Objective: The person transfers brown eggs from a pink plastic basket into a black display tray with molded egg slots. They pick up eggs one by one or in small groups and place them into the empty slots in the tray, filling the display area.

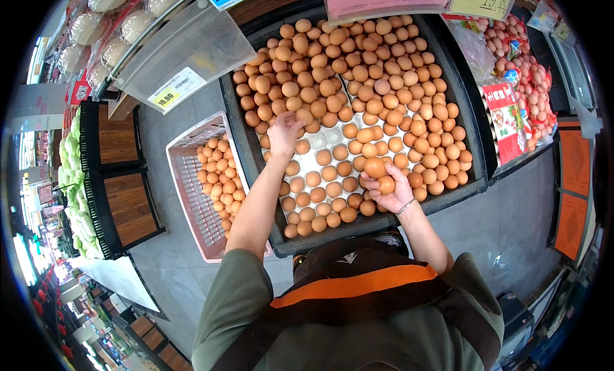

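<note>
Brown eggs [307,78] are heaped over the back and right side of a dark-framed display bin [472,131] in front of me. Toward the near left, single eggs sit in the cups of a pale egg tray [326,138], and some cups show bare. My left hand [283,133] reaches over the tray's left part, its fingertips pinched on a brown egg [304,116] at the edge of the heap. Two brown eggs [374,167] rest in my right hand [391,186], held above the near right of the tray.
A pink plastic basket [180,152] partly filled with brown eggs stands left of the bin. Netted bags of eggs [535,100] lie to the right. A clear sign holder [187,49] and a pink price sign [388,1] overhang the far side. Green vegetables [79,193] fill a stand further left.
</note>
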{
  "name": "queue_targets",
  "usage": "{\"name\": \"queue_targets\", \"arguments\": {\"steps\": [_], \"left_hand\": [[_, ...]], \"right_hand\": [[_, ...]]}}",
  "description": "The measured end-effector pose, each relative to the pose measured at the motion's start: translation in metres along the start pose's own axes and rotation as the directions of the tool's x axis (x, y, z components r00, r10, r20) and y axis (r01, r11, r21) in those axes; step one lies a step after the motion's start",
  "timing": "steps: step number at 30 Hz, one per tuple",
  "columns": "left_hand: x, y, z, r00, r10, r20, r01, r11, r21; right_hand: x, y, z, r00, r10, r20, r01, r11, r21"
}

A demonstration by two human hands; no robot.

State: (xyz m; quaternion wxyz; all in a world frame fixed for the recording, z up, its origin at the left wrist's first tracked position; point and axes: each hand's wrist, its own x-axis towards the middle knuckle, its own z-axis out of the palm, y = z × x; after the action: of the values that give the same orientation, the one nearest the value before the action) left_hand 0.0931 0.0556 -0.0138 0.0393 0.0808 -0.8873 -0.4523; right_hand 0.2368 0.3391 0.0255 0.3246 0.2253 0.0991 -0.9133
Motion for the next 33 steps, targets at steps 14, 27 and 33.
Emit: {"name": "queue_targets", "arguments": {"steps": [14,27,33], "left_hand": [[-0.046,0.000,-0.019,0.915,0.164,0.369,-0.383,0.643,0.663],[0.010,0.016,-0.044,0.969,-0.011,0.249,-0.134,0.820,0.557],[0.039,0.013,-0.047,0.916,-0.131,0.379,-0.096,0.846,0.524]], "right_hand": [[0.003,0.003,0.003,0.999,0.022,0.033,-0.024,0.999,0.049],[0.003,0.004,0.002,0.999,0.042,0.019,-0.043,0.997,0.067],[0.000,0.007,0.006,0.999,0.009,-0.041,-0.010,1.000,-0.012]]}}
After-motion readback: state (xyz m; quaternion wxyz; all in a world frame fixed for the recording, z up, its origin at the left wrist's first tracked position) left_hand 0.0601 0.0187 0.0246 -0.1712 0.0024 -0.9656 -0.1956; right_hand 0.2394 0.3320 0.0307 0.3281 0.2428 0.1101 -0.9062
